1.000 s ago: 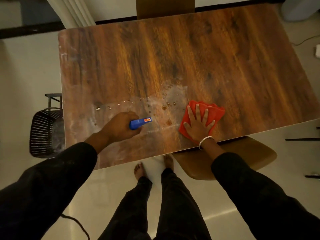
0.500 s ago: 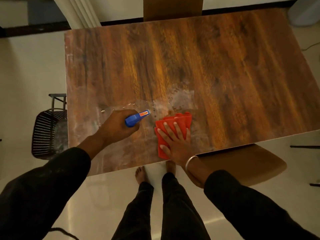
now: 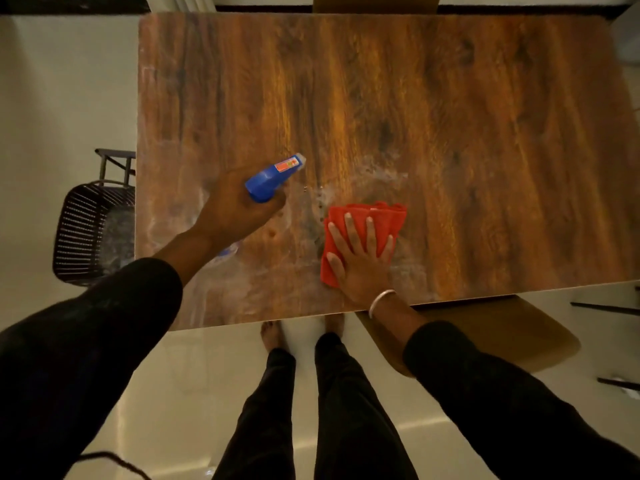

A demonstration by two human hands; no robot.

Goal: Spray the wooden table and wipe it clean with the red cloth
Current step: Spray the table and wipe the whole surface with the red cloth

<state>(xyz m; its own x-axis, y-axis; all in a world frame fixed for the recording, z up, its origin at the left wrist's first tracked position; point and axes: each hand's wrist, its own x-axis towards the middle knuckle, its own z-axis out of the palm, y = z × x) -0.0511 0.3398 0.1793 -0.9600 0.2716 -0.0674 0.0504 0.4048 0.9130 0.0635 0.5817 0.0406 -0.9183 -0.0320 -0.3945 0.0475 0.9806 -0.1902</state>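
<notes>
The wooden table (image 3: 450,116) fills the upper view, with wet spray smears near its front edge. My left hand (image 3: 232,209) grips a spray bottle with a blue nozzle head (image 3: 273,178), raised above the table and pointing up-right; the bottle's body is mostly hidden under my hand. To its right, the folded red cloth (image 3: 381,216) lies on the wet patch. My right hand (image 3: 360,261) presses flat on the cloth with fingers spread.
A black wicker chair (image 3: 86,230) stands at the table's left side. A brown chair seat (image 3: 502,334) juts from under the front edge at right. Another chair back (image 3: 374,3) shows at the far edge. My bare feet (image 3: 273,336) stand on pale floor tiles.
My left hand has lifted the spray bottle up and away from the front edge. My right hand slid the cloth left, then slightly back right over the wet patch.
</notes>
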